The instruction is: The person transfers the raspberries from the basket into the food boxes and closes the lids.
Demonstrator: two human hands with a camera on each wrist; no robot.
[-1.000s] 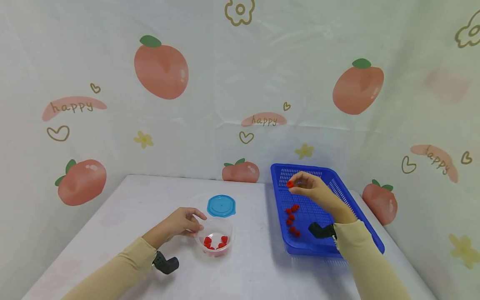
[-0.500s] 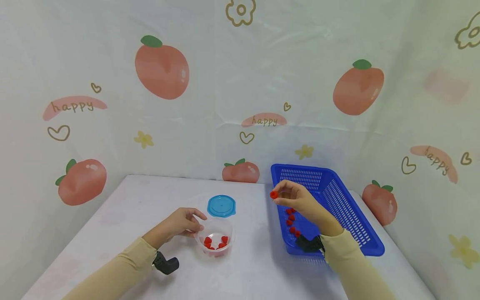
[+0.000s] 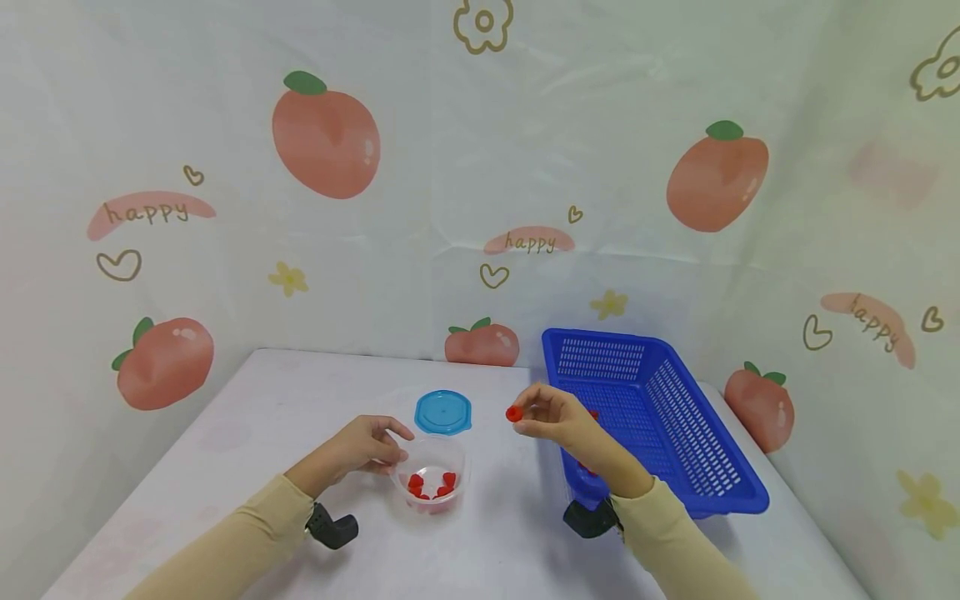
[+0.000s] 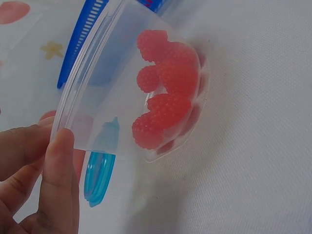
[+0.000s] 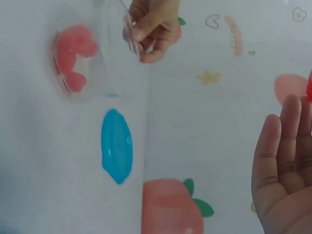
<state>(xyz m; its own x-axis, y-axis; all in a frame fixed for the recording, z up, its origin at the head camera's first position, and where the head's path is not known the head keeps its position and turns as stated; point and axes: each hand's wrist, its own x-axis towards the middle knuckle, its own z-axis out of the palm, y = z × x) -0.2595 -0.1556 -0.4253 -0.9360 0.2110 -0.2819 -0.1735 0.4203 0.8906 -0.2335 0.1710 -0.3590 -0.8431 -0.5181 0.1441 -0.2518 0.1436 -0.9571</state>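
My left hand pinches the rim of a clear plastic tub, thumb and fingertips meeting at its edge. Several red raspberries lie at the bottom of the tub, which stands on the white table. My right hand holds one raspberry between thumb and fingertips, in the air between the basket and the tub. In the right wrist view only a sliver of this berry shows at the right edge. Behind the tub lies a round blue lid, flat on the table.
A blue plastic basket with slotted walls stands on the right of the table. A few raspberries show in it beside my right hand; my forearm hides others. A patterned white curtain closes off the back.
My right hand has moved left and toward me, carrying the raspberry from over the basket to beyond its left wall. My left hand and the tub have stayed put.
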